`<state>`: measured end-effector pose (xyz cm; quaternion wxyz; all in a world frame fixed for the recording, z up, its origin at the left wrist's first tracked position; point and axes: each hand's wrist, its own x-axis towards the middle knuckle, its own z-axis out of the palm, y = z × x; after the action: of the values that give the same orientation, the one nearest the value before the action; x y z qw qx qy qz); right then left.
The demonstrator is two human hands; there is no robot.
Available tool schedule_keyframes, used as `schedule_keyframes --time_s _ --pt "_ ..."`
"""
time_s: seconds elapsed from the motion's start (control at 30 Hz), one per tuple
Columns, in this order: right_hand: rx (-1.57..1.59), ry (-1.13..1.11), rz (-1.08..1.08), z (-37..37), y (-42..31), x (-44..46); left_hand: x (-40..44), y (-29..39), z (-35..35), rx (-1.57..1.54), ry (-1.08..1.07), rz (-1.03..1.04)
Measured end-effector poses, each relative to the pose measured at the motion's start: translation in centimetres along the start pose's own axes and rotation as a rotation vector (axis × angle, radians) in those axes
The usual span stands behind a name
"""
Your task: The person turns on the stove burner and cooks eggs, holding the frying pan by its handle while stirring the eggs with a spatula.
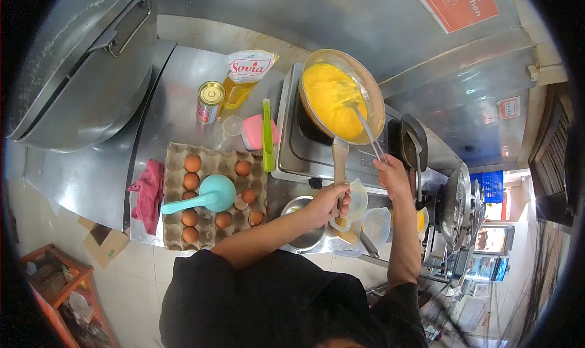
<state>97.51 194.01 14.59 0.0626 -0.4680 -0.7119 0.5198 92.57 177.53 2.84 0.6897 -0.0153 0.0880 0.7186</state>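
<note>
My left hand (pixel 328 206) is closed around the handle of a frying pan (pixel 370 88), which is tilted over the stove. Yellow beaten egg (pixel 329 89) spreads across the pan, looking wet and folded in places. A slim metal utensil (pixel 369 132) is gripped in my right hand (pixel 392 176), its grey tip in the egg; its exact kind is unclear. Below the pan is a silver gas stove (pixel 287 147). Clear plastic cups (pixel 376 223) stand just below my hands, beside a metal bowl (pixel 297 207) partly covered by my left forearm.
At left, an egg tray (pixel 177 232) holds several brown eggs and a turquoise ladle (pixel 217 193). Behind it are a can (pixel 210 102), an oil pouch (pixel 244 80) and a green-handled tool (pixel 267 135). A pink cloth (pixel 148 196) lies left; a dark pan (pixel 413 141) sits right.
</note>
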Motion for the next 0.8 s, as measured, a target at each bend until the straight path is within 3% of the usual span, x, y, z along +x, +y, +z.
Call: schedule_keyframes --time_s 0.1,0.23,0.33,0.4,0.57,0.63,0.8 --pt "-0.053 -0.156 0.066 0.3 -0.3 -0.3 -0.1 0.1 0.2 0.003 0.000 0.008" --pt "0.069 -0.149 0.099 -0.3 -0.4 0.0 -0.2 0.2 0.1 -0.002 0.004 -0.005" --pt "0.012 -0.017 0.018 0.5 0.3 0.3 -0.4 0.3 0.4 -0.003 0.026 -0.010" --pt "0.098 -0.257 0.147 0.3 -1.0 -0.7 -0.4 0.3 0.5 0.009 0.030 -0.014" --pt "0.183 -0.121 0.070 -0.6 0.4 0.4 -0.6 0.5 0.5 0.039 0.029 -0.019" --pt "-0.036 -0.163 0.031 0.7 0.8 0.0 -0.5 0.5 0.5 0.020 0.006 -0.019" --pt "0.108 -0.138 0.043 -1.1 -0.7 -0.7 -0.6 0.6 0.6 0.031 0.040 -0.032"
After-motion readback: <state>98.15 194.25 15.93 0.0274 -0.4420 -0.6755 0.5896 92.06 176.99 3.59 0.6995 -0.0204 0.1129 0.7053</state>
